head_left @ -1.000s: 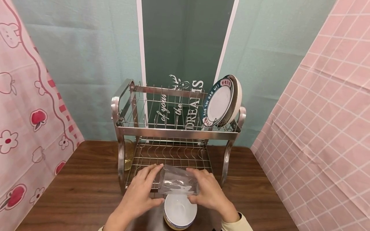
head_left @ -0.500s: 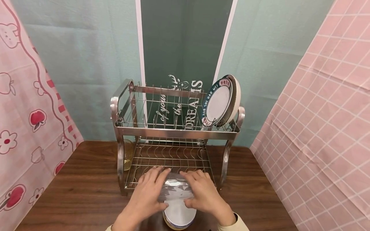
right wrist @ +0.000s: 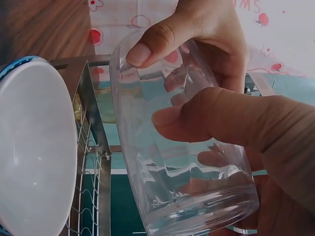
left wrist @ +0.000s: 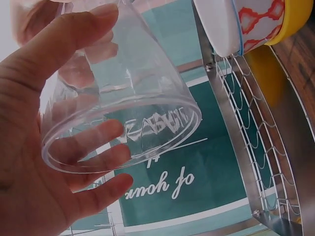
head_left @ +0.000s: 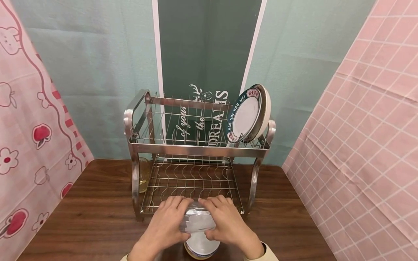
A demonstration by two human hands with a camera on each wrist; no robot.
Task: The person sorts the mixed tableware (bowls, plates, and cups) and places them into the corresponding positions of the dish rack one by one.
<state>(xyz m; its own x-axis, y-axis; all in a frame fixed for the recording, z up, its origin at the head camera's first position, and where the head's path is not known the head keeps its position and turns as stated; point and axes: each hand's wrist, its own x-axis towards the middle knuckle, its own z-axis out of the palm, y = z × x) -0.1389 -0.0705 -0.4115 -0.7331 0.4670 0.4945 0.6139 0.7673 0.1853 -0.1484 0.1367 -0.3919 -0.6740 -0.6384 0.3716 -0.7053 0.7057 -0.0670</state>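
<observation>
Head cam: both hands point(head_left: 168, 224) point(head_left: 226, 222) grip clear cup point(head_left: 197, 221); plate point(head_left: 245, 116) reads "HAO SHI HAO WEI", bkgd cloth point(head_left: 209, 43) "DREAMS".

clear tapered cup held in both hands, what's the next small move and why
Perhaps ease the clear tapered cup forward, toward the two-tier silver metal rack, before lowering it: the left hand and right hand hold it on its side, and the round white-lined bowl shows just below it in the head view.

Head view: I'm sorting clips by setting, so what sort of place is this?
Probably a mock kitchen corner: a two-tier dish rack stands on a wood-grain table, backed by creased fabric sheets.
</observation>
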